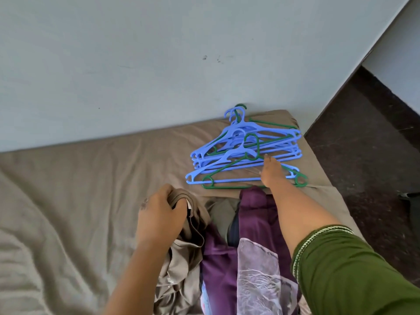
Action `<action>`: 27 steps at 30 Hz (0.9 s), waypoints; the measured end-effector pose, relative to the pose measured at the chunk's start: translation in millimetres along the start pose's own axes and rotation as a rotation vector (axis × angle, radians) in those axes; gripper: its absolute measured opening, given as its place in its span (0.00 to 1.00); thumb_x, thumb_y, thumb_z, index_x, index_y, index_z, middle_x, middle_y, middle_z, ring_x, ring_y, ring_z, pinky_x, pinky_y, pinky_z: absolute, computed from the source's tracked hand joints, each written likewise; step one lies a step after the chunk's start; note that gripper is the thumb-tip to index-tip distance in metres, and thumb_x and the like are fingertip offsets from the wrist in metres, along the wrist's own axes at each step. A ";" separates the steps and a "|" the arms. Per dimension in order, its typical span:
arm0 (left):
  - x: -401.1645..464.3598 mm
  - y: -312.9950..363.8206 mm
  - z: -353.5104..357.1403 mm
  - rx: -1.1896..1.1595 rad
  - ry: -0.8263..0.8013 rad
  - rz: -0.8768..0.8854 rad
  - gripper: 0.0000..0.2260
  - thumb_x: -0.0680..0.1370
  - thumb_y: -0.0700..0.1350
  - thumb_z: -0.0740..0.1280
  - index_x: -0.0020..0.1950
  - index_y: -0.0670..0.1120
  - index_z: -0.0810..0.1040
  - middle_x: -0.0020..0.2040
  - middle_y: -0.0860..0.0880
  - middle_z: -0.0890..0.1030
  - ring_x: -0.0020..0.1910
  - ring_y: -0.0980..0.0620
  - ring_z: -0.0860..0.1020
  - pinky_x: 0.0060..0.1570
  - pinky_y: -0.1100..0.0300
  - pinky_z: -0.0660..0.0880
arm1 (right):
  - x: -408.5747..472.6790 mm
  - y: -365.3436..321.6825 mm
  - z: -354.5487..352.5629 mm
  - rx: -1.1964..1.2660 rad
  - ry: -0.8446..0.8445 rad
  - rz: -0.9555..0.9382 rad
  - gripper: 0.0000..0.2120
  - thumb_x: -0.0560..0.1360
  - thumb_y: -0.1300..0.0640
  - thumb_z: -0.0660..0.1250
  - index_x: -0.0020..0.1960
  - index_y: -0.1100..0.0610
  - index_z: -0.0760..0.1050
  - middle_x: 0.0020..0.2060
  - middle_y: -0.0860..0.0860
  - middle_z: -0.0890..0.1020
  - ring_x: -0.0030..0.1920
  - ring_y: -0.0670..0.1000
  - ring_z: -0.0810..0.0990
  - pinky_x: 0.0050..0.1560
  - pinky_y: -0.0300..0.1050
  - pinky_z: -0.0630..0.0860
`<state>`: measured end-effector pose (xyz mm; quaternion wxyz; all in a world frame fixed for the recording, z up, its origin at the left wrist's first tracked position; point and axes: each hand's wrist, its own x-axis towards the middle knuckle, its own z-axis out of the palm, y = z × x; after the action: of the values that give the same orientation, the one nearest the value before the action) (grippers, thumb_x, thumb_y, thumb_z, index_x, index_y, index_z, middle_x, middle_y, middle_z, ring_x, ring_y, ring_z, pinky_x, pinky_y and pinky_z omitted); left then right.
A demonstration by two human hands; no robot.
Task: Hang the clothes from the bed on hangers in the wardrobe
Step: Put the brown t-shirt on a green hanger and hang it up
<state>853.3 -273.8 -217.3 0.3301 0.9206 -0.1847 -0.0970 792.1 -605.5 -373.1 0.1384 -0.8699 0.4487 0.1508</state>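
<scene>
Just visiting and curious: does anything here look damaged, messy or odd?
Nothing looks damaged. The hangers lie in a loose, crisscrossed pile on the bed, and the wall above them has a few dark smudges. The clothes are heaped, unhung.

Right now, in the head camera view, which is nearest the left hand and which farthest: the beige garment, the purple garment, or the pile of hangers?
1. Beige garment: gripped in the left hand.
2. Purple garment: just to its right.
3. Pile of hangers: farther, by the wall, under the right hand.
</scene>
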 end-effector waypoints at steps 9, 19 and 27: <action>-11.9 9.2 1.7 -0.015 0.047 -0.042 0.07 0.68 0.44 0.68 0.35 0.44 0.72 0.28 0.48 0.74 0.33 0.49 0.73 0.31 0.63 0.66 | -16.0 16.8 -3.8 0.200 0.340 -0.247 0.05 0.80 0.63 0.58 0.54 0.64 0.69 0.47 0.62 0.76 0.45 0.62 0.74 0.42 0.56 0.71; -29.0 53.2 -85.0 -0.324 -0.059 -0.296 0.13 0.69 0.50 0.65 0.39 0.39 0.77 0.28 0.49 0.73 0.30 0.49 0.69 0.33 0.58 0.66 | -194.6 -53.3 -103.8 0.948 0.566 -0.251 0.19 0.80 0.50 0.56 0.38 0.63 0.68 0.28 0.54 0.69 0.32 0.55 0.66 0.35 0.46 0.54; -81.2 91.9 -218.7 -0.242 -0.040 -0.270 0.09 0.73 0.45 0.65 0.36 0.43 0.79 0.28 0.48 0.71 0.27 0.49 0.67 0.31 0.59 0.62 | -357.2 -127.9 -228.7 2.011 0.046 0.017 0.25 0.79 0.36 0.54 0.33 0.53 0.56 0.27 0.49 0.56 0.25 0.50 0.55 0.29 0.44 0.57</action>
<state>819.5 -181.5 13.4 0.4189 0.8884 -0.0529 -0.1803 731.8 -356.0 -12.1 0.7989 -0.3487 0.3765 -0.3138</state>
